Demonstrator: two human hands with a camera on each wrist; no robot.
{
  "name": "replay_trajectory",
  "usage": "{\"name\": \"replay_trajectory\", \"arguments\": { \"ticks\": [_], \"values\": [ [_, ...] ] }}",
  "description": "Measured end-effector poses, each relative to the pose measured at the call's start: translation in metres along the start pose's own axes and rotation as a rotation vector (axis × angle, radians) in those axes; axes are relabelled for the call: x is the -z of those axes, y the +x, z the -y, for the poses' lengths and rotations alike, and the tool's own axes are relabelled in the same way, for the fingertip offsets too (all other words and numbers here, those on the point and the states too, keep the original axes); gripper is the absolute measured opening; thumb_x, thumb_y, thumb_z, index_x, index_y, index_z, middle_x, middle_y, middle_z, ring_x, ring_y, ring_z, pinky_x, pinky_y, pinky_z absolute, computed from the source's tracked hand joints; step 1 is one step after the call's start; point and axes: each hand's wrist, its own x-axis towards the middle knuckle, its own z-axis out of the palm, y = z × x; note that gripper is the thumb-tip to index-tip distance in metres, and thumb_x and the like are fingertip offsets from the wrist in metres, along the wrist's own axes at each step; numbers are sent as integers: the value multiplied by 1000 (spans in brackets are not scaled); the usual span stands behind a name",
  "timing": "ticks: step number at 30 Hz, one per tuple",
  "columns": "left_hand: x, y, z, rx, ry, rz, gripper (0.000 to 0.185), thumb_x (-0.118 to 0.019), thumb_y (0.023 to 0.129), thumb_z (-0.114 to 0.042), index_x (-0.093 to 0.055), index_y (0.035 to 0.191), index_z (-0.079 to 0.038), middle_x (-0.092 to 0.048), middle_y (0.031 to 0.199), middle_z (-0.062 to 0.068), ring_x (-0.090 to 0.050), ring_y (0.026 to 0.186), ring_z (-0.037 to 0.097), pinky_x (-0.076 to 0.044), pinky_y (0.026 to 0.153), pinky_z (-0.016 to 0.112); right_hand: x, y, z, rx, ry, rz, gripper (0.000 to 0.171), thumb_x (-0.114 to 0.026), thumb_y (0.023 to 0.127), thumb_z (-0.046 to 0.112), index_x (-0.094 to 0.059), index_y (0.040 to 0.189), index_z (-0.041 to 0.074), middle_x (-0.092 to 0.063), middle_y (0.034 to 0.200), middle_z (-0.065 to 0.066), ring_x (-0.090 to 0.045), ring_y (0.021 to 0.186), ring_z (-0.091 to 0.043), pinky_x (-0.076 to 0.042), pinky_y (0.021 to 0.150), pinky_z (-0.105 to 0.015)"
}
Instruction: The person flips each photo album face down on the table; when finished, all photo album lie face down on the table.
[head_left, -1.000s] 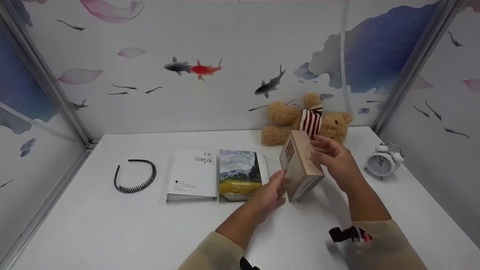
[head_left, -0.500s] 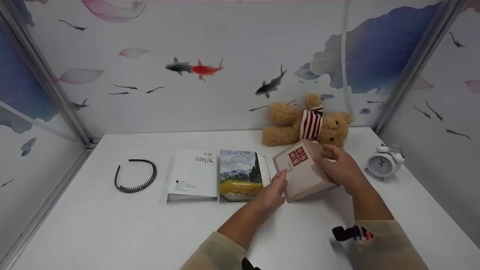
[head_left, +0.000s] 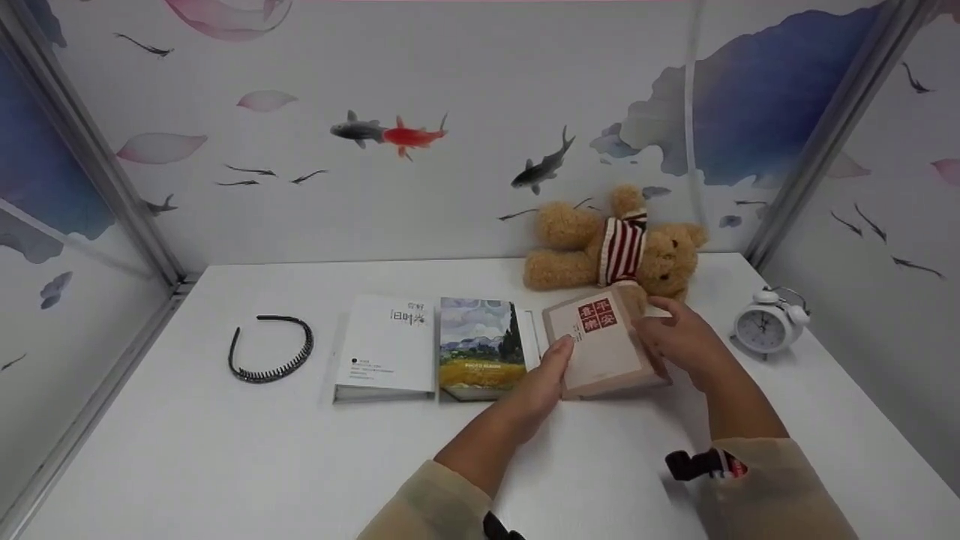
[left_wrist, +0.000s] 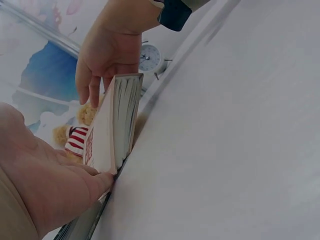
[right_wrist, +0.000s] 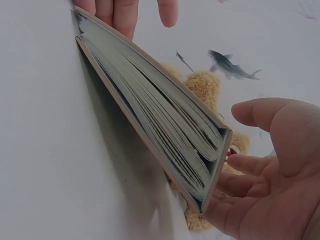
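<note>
between your left hand (head_left: 541, 386) and right hand (head_left: 679, 341), the beige album (head_left: 604, 360) tilts, spine raised. your left fingers, fairly straight, touch its opposite edge; your right fingers rest against the spine, thumb apart from them. the teddy bear (head_left: 621, 249) lies beyond your right fingers, the painted-cover album (head_left: 478, 346) just left of your left fingers.

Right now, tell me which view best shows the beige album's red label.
The head view: the red label shows there whole and uncovered. The left wrist view shows it at a steep slant, squeezed narrow. The right wrist view shows the beige album from its page edges, with no label visible.
</note>
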Motion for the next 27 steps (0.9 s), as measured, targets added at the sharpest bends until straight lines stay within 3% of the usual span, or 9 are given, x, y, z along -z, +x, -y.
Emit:
{"name": "replay_trajectory", "arguments": {
  "ticks": [6,15,23,27],
  "values": [
    [-3,-5,-4,37,70,-21,74,-20,110,-65,-20,173,-25,-12,183,2,-1,171,28,-5,137,61,0,0,0,-42,18,-6,89,-54,108,54,-8,174,16,-27,175,-26,-42,156,-45,-40,127,-56],
    [-1,-3,-6,48,36,-26,73,-21,110,-66,-20,173,-27,-11,183,1,1,171,27,-3,137,60,-4,8,-10,-60,11,31,84,-41,112,58,-8,174,11,-34,173,-25,-44,156,-41,-44,125,-52],
    [1,-4,-7,18,48,-40,75,-20,110,-65,-20,173,-24,-11,183,2,0,171,27,-3,138,59,-9,13,-13,-55,50,48,82,-37,113,58,-11,173,9,-40,169,-23,-47,151,-32,-47,121,-46],
    [2,-3,-7,-8,21,-48,73,-20,112,-60,-19,173,-20,-10,183,5,0,171,29,-2,138,57,-11,11,-8,-77,62,36,82,-37,113,59,-12,173,10,-36,171,-24,-46,152,-35,-46,123,-48]
  ]
}}
